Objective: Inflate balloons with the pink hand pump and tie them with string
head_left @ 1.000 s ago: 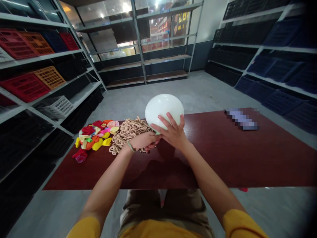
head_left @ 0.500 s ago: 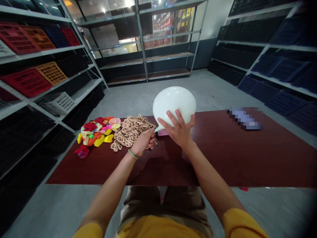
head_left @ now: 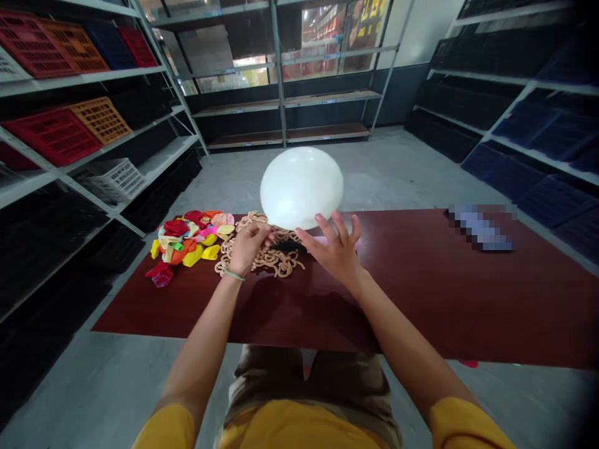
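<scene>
An inflated white balloon (head_left: 302,187) hangs above the far edge of the table. My left hand (head_left: 250,246) is closed, its fingertips pinched at the lower left of the balloon, where the neck is; the fingers mostly hide the neck. My right hand (head_left: 337,249) has its fingers spread just below the balloon, holding nothing. Whether its fingertips touch the balloon I cannot tell. Under and between the hands lies a pile of beige, cord-like loops (head_left: 283,262). Behind my right hand a pink object (head_left: 322,240) is partly hidden, its kind unclear.
Left on the dark red table (head_left: 421,299) lies a heap of uninflated coloured balloons (head_left: 187,240). A blurred-out object (head_left: 482,227) rests at the right. Shelves with plastic crates (head_left: 56,134) line the left side, and dark crates (head_left: 538,162) fill the right shelves.
The balloon has moved left and slightly up in view. My right hand has come off its side and sits lower with spread fingers. My left hand has shifted left and up.
</scene>
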Action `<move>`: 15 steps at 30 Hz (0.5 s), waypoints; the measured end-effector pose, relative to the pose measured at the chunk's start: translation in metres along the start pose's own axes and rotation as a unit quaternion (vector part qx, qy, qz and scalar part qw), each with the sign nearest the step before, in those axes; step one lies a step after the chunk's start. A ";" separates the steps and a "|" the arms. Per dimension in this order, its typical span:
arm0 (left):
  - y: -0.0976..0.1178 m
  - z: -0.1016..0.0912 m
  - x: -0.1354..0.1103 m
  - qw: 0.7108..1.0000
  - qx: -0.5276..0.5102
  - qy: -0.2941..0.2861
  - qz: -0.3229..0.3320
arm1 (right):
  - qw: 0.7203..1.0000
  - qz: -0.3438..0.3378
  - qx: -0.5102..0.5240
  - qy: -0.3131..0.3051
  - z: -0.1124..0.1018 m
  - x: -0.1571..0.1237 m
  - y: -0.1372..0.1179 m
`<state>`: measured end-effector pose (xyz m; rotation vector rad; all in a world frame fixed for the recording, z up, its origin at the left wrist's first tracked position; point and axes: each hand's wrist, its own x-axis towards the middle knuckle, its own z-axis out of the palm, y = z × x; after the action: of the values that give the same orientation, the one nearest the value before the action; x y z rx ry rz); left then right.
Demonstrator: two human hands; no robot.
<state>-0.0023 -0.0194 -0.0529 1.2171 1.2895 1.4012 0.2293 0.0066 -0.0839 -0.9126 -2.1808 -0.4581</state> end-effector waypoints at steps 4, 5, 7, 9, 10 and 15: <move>-0.029 -0.033 0.013 0.992 0.054 0.114 0.023 | 0.991 -0.069 0.088 -0.078 0.005 -0.001 -0.011; -0.034 -0.039 0.014 0.990 0.063 0.128 0.016 | 0.983 -0.098 0.111 -0.110 0.007 -0.001 -0.014; -0.042 -0.047 0.013 0.987 0.076 0.142 0.012 | 0.964 -0.147 0.148 -0.163 0.013 -0.003 -0.019; -0.045 -0.050 0.011 0.984 0.087 0.151 0.021 | 0.953 -0.168 0.173 -0.186 0.018 -0.005 -0.023; -0.045 -0.051 0.011 0.983 0.091 0.157 0.024 | 0.951 -0.164 0.185 -0.185 0.020 -0.006 -0.024; -0.042 -0.048 0.008 0.984 0.084 0.154 -0.005 | 0.953 -0.031 0.277 -0.117 0.017 0.000 -0.021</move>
<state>-0.0523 -0.0155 -0.0935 1.1297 1.6522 1.5433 0.2063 0.0015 -0.0962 -0.6065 -2.3677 0.2478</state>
